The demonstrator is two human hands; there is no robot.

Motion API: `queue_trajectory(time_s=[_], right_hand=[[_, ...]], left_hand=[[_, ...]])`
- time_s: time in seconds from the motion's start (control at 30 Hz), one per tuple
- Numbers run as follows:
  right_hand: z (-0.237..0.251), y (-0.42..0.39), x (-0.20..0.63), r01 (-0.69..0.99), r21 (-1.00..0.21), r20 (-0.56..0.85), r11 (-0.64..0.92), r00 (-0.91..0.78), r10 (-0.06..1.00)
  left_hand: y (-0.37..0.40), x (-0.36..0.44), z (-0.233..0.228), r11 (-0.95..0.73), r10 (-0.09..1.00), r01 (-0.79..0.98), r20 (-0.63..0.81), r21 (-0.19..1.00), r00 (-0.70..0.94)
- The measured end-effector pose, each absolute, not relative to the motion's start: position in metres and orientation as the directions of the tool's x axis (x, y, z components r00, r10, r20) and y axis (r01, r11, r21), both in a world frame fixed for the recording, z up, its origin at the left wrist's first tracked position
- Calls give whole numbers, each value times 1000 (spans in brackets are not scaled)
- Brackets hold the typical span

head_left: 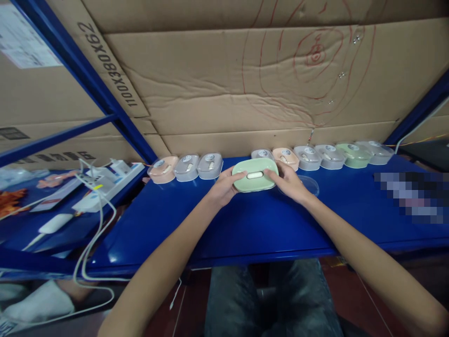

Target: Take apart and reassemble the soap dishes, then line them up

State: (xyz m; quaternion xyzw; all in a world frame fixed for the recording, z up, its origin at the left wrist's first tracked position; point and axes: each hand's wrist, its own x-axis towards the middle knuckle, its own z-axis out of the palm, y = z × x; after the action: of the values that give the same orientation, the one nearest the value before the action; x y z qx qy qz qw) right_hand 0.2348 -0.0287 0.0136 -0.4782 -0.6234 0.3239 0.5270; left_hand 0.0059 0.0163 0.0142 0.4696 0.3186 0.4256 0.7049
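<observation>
Both hands hold a pale green rounded box (245, 183) above the blue tabletop, tilted so its face shows a white oval piece set in the middle. My left hand (228, 186) grips its left end, thumb on the face beside the white piece. At the right end my right hand (289, 181) holds it the same way, fingers mostly hidden behind. A clear, shallow lid-like piece (310, 186) lies on the table, partly behind my right wrist.
Along the cardboard back wall (196, 93) stand several similar boxes with clear covers: a peach box (162, 171) leftmost, grey ones, and a green one (354, 157) farther right. A power strip (108, 187) with white cables is at left. Something pixelated (410, 199) lies at right.
</observation>
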Motion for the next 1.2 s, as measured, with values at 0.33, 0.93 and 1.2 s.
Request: queue_trajectory(time_s=[0.33, 0.93, 1.2], right_hand=[[25, -68, 330, 888, -216, 390, 407, -304, 869], [75, -51, 268, 632, -454, 657, 628, -238, 715], [34, -29, 226, 545, -460, 572, 701, -422, 703]], left_hand=[[23, -2, 15, 302, 900, -388, -126, 871, 417], [17, 2, 26, 482, 806, -332, -261, 811, 531], [20, 1, 20, 492, 780, -305, -257, 815, 570]])
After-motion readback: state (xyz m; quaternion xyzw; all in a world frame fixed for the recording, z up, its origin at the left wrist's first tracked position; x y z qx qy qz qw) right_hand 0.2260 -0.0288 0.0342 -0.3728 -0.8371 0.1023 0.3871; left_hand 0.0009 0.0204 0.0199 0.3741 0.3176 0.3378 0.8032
